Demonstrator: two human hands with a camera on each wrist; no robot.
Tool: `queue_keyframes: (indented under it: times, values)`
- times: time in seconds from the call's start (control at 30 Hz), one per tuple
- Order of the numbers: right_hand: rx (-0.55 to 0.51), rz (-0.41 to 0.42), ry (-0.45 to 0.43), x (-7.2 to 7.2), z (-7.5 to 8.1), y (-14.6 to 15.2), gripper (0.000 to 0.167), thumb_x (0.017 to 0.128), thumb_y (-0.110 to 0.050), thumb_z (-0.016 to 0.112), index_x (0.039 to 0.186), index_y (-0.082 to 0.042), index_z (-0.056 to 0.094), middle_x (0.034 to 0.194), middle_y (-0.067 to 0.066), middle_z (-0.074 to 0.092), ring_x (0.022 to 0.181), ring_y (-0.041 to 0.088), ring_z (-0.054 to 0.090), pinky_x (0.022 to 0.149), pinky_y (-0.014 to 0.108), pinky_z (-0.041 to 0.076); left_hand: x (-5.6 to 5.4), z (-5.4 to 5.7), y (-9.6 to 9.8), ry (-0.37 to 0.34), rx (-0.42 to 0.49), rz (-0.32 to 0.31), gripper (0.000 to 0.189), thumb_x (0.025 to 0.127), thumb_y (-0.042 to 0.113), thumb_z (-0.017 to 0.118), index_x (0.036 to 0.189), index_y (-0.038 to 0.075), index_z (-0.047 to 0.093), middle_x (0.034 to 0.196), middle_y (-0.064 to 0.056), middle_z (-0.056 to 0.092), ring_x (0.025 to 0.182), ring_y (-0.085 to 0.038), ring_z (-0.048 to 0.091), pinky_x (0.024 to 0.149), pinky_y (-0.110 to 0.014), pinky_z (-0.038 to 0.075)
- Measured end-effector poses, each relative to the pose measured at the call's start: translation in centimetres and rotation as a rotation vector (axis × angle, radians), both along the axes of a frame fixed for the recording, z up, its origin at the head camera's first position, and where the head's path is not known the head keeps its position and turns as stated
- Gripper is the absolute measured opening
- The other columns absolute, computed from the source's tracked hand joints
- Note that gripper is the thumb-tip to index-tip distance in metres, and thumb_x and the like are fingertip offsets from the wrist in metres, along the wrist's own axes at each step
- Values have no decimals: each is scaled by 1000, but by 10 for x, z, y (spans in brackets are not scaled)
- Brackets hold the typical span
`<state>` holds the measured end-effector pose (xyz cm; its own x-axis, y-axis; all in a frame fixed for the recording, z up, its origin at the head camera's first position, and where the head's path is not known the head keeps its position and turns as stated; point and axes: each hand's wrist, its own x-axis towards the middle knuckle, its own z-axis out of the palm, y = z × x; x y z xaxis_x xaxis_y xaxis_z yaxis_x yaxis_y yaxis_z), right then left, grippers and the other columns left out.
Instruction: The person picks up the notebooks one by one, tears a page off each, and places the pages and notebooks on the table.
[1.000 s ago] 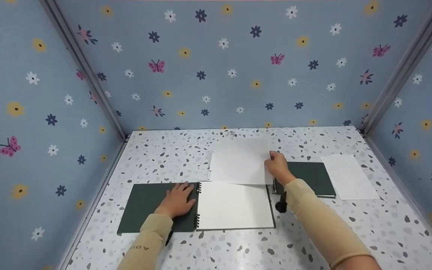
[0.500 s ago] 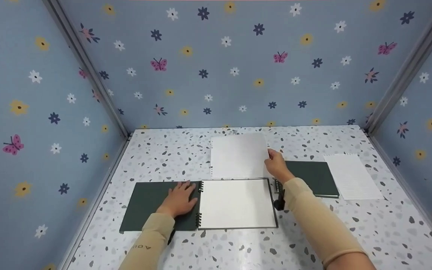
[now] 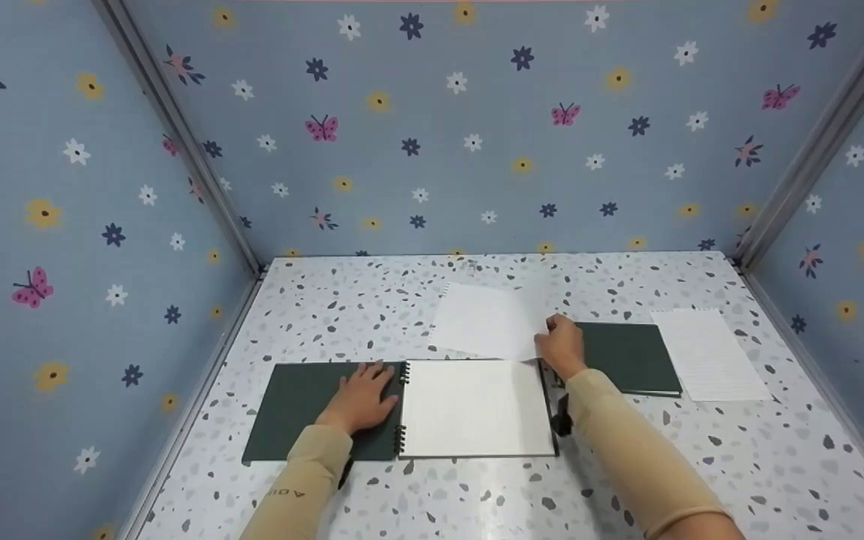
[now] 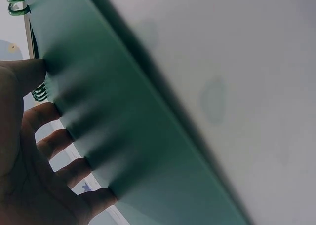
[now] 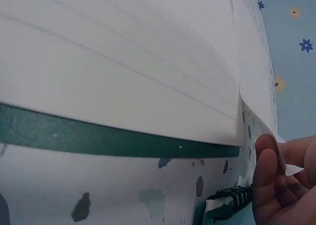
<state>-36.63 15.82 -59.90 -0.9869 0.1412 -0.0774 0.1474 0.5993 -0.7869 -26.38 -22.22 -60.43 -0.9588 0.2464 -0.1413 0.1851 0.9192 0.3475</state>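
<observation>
An open spiral notebook lies on the table, its dark green cover (image 3: 304, 397) folded out to the left and its lined white pages (image 3: 477, 409) on the right. My left hand (image 3: 361, 397) rests on the cover with fingers spread, close to the black spiral binding. My right hand (image 3: 562, 346) pinches the edge of a loose white sheet (image 3: 484, 321) just beyond the notebook's far edge. In the right wrist view, thumb and fingers hold the sheet's edge (image 5: 281, 158). The sheet's left edge shows small torn binding holes.
A second, closed dark green spiral notebook (image 3: 627, 356) lies to the right, partly behind the right hand. Beyond it lies another loose lined sheet (image 3: 709, 352) with a perforated top edge. Flower-patterned walls (image 3: 492, 135) enclose the speckled table (image 3: 462, 502).
My right hand has drawn the loose sheet slightly right and down, and the sheet now lies lower and more tilted. The left hand stays on the cover.
</observation>
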Motion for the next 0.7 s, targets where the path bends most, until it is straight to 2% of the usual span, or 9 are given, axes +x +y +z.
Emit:
queue_keyframes:
  times: [0.13, 0.27, 0.37, 0.53, 0.7]
  values:
    - [-40, 42, -74, -1, 3, -2, 49, 103, -11, 65, 147, 9, 55, 130, 30, 68, 81, 23, 72, 69, 33, 59, -1, -1, 0, -4, 0, 7, 58, 111, 31, 61, 161, 4, 51, 172, -24, 41, 161, -54, 32, 124, -79, 28]
    - [-105, 82, -199, -2, 7, -5, 69, 101, -12, 63, 162, 5, 38, 124, 28, 68, 63, 18, 72, 56, 29, 57, -1, -3, -1, -2, -1, 7, 58, 111, 31, 61, 161, 4, 52, 172, -23, 41, 161, -54, 32, 124, -79, 28]
    - [-96, 98, -209, -2, 10, -5, 72, 97, -9, 58, 164, 5, 35, 120, 28, 70, 70, 18, 69, 61, 30, 55, -1, -3, -1, 0, -2, 6, 58, 111, 31, 61, 161, 4, 51, 172, -24, 41, 161, -54, 31, 124, -79, 28]
    - [-51, 97, -98, 1, 9, -6, 59, 100, -1, 50, 157, 12, 47, 136, 33, 68, 93, 26, 65, 80, 37, 55, 0, -3, -1, -3, -4, 5, 58, 112, 32, 60, 162, 5, 50, 172, -23, 40, 161, -54, 30, 125, -79, 27]
    - [-45, 58, -63, 3, 7, -6, 51, 100, -1, 56, 149, 16, 55, 134, 34, 69, 97, 29, 70, 85, 42, 60, 1, -3, -2, -4, 10, 2, 59, 112, 31, 60, 163, 4, 49, 173, -24, 39, 162, -54, 29, 125, -79, 26]
